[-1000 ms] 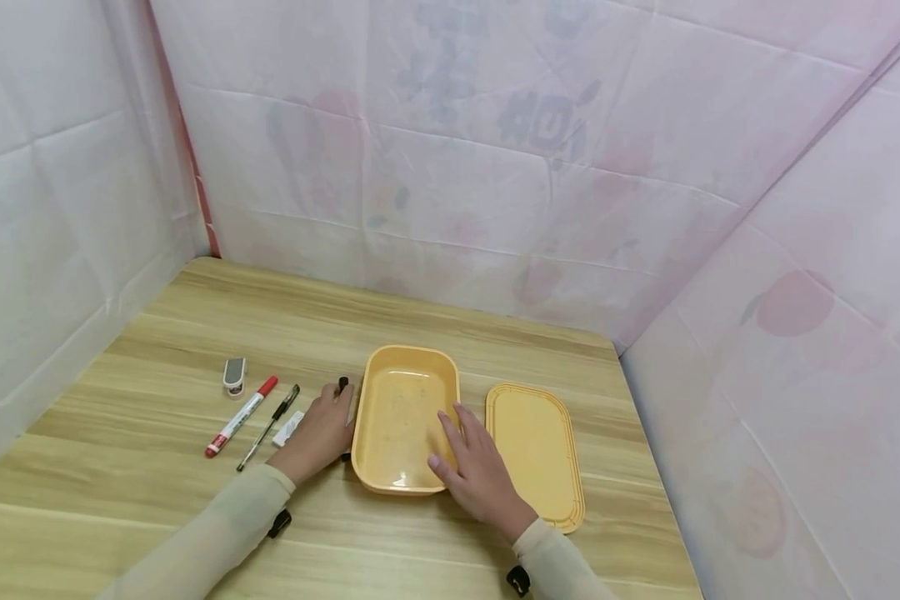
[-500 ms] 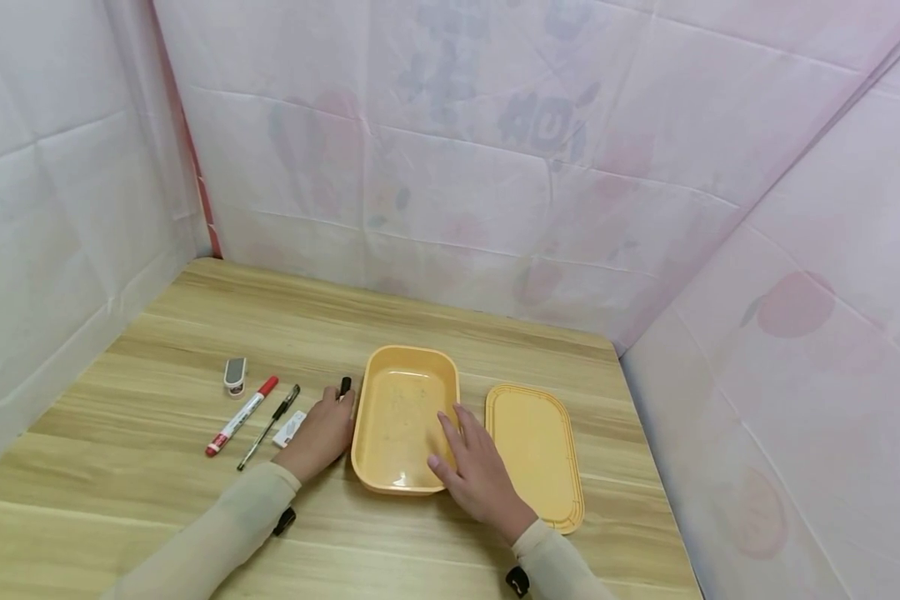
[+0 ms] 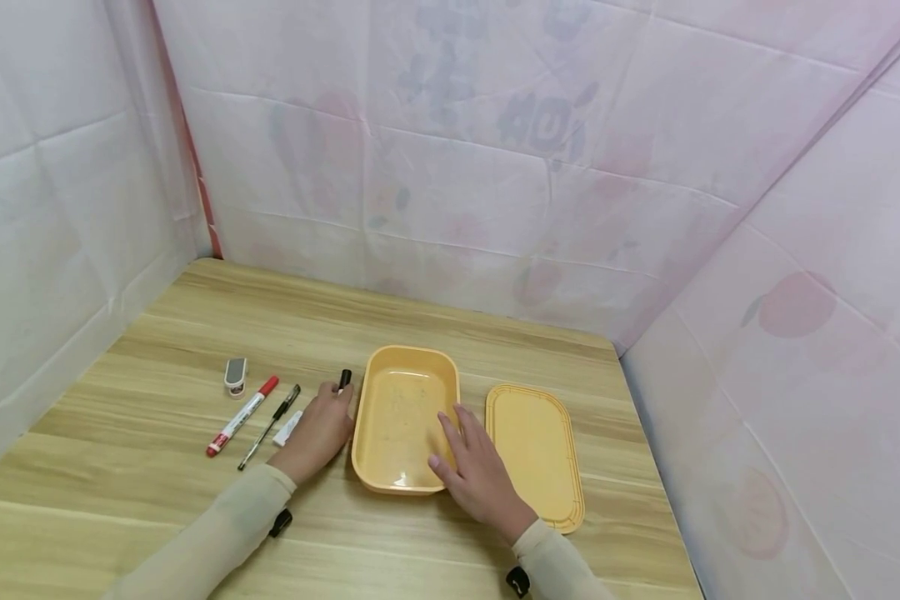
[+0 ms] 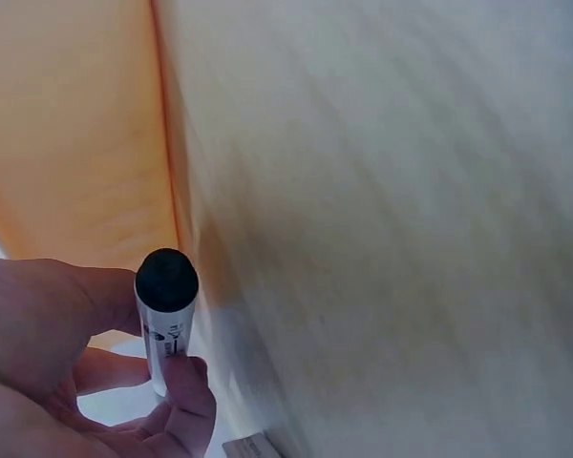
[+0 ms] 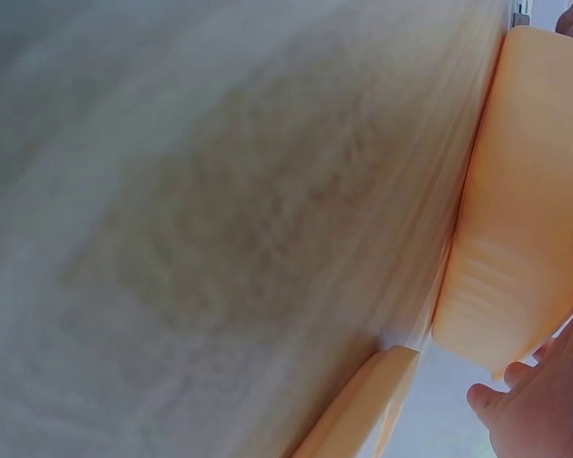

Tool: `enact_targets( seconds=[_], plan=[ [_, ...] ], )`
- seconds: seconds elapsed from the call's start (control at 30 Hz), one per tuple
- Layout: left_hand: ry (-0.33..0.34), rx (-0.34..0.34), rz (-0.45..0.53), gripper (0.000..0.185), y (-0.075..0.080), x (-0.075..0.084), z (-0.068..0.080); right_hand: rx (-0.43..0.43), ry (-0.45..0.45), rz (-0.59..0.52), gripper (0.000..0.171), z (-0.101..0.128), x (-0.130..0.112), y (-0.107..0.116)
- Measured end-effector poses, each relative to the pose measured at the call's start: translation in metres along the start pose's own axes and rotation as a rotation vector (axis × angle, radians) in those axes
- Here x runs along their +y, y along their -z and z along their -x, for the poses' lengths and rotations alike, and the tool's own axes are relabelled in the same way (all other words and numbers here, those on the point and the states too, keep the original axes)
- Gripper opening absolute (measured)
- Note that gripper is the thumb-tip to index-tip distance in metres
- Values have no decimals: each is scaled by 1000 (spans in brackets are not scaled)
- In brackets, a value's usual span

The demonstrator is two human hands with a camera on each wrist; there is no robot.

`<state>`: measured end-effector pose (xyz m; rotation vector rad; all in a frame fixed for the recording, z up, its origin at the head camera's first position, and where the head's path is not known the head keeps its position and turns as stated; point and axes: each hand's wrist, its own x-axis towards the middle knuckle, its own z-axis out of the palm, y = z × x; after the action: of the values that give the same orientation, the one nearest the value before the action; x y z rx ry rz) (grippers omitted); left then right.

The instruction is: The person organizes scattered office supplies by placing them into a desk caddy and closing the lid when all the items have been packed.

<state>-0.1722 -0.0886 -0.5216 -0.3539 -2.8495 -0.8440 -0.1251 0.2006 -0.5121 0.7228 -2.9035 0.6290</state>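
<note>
My left hand (image 3: 317, 429) pinches a white marker (image 4: 166, 329) with black ends, just left of the yellow box. In the left wrist view the thumb and fingers wrap round its barrel. In the head view only its black upper end (image 3: 345, 379) shows above the fingers. The lidless yellow box (image 3: 405, 417) holds nothing that I can see. At its right front side is my right hand (image 3: 480, 475), its fingers spread loosely over the rim. The right wrist view shows part of that hand (image 5: 544, 401) beside the box's outer wall (image 5: 516, 229).
The yellow lid (image 3: 536, 454) lies flat right of the box. On the left are a red-capped marker (image 3: 242, 416), a black pen (image 3: 270, 425), a white eraser-like block (image 3: 288, 427) partly behind the left hand, and a small grey-and-white object (image 3: 236, 376). Cloth walls border the wooden table (image 3: 420, 550).
My left hand has taken hold of the marker, whose lower end was in sight earlier. Its top now sticks out a little farther above the fingers. The right hand and box stay still.
</note>
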Motion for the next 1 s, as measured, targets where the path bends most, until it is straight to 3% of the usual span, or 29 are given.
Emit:
enact_targets(
  seconds=[0.13,0.43,0.67,0.83,1.0],
  plan=[
    [-20,48,16,58,9,4,0,-7,-7,-12,66,1,1,0],
    [25,63,112,59,29,13,1,-34,-29,-29,66,0,1,0],
    [-7,84,140,58,39,35,1,-22,-25,-17,67,-1,1,0],
    [-9,36,195,59,38,54,0,-29,-31,-22,66,-1,1,0],
    [-45,53,199,58,28,63,-2,-43,-43,-9,67,-2,2,0]
  ],
)
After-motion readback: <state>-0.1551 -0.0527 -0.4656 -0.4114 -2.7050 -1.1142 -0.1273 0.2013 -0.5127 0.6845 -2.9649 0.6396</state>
